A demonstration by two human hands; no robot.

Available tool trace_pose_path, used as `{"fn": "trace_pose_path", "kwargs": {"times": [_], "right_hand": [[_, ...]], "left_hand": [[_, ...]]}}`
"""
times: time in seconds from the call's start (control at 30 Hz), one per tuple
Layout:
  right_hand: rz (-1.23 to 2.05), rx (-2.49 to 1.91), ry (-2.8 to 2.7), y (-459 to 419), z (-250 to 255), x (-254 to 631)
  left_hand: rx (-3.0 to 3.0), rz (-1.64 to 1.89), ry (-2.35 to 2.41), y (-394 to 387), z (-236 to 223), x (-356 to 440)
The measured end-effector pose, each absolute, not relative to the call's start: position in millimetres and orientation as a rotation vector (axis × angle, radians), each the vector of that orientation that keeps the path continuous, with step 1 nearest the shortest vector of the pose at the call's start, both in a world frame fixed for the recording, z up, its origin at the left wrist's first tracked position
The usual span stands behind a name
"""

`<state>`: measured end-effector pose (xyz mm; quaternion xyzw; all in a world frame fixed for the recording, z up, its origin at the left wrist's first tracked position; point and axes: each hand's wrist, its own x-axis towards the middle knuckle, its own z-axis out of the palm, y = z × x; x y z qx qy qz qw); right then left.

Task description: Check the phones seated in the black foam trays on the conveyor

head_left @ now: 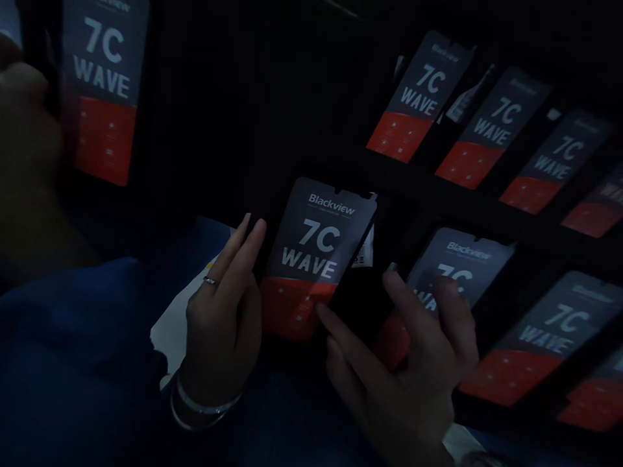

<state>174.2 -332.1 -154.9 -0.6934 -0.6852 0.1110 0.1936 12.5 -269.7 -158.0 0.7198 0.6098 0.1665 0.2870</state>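
Note:
The scene is very dark. My left hand [224, 318], with a ring and bracelets, grips the left edge of a phone [316, 253] whose screen film reads "Blackview 7C WAVE" above a red band. Its fingers lie straight along that edge. My right hand [413, 370] is at the phone's lower right, fingers apart, index fingertip touching the red band. It holds nothing that I can see.
Two rows of identical filmed phones [487, 130] lie on a black surface to the right, one [462, 266] just behind my right hand. At the far left, a blurred hand [24, 136] sits beside another such phone [102, 84]. Blue cloth [73, 350] and a white sheet [172, 324] lie below.

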Motion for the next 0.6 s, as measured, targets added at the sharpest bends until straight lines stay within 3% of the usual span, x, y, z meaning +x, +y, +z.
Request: {"fn": "trace_pose_path", "kwargs": {"times": [0.43,0.6], "right_hand": [[0.386,-2.054,-1.929,-328.5,-149.7,175.4],[0.184,-2.179,-1.679,-355.1,-135.4,235.2]], "left_hand": [[1.918,0.461,1.632,-270.6,-158.3,13.0],[1.882,0.537,1.601,-269.4,-161.3,11.9]]}}
